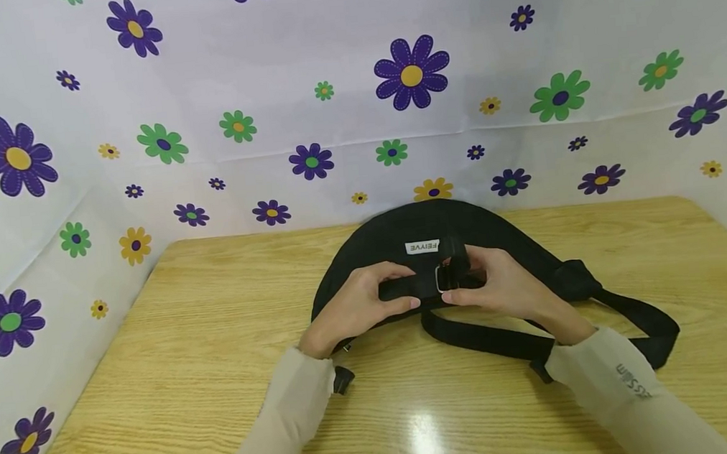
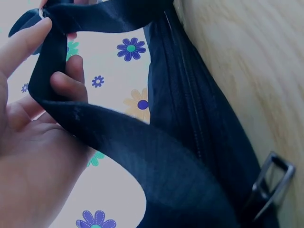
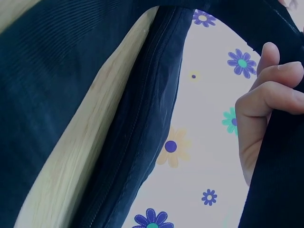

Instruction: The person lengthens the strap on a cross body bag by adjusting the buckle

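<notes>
A black crescent-shaped bag (image 1: pixel 380 236) with a white label (image 1: pixel 422 247) lies at the back of the table. In front of it, both hands hold its wide black strap (image 1: pixel 401 286) raised. My left hand (image 1: pixel 360 301) grips the strap between thumb and fingers; in the left wrist view the strap (image 2: pixel 128 137) runs across its palm. My right hand (image 1: pixel 512 282) pinches the strap beside a slider buckle (image 1: pixel 439 279) with a shiny edge, where a short loop of strap stands up. Curled right fingers (image 3: pixel 270 95) show behind the strap in the right wrist view.
The strap's slack (image 1: pixel 651 324) spreads over the wooden table (image 1: pixel 207 363) to the right. A black buckle end (image 1: pixel 343 379) lies near the left wrist, and another dark piece (image 1: pixel 541 370) by the right sleeve. Flower-print cloth (image 1: pixel 297 60) hangs behind and at the sides.
</notes>
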Demonstrator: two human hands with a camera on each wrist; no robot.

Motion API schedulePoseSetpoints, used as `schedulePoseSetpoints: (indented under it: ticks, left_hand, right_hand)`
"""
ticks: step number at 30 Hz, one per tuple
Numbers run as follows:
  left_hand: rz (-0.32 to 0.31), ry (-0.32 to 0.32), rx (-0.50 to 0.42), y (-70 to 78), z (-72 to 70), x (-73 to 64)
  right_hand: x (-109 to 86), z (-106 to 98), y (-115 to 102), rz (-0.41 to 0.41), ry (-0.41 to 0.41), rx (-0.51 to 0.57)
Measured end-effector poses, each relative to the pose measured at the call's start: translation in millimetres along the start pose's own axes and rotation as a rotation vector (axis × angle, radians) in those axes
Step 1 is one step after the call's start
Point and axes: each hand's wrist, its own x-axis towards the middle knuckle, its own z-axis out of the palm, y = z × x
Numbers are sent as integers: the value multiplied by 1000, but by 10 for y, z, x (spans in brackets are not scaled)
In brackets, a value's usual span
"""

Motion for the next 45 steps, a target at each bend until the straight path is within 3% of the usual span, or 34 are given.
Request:
schedulePoseSetpoints:
  ticks: [19,45]
  left_hand:
    - [13,-2,32,-98,-118,-126]
    - [29,-40,23,-115,-232,-281]
  right_hand:
    - [-122,-147,83,-37,-37,3]
    - [-272,-288,176,-14,-68,-55]
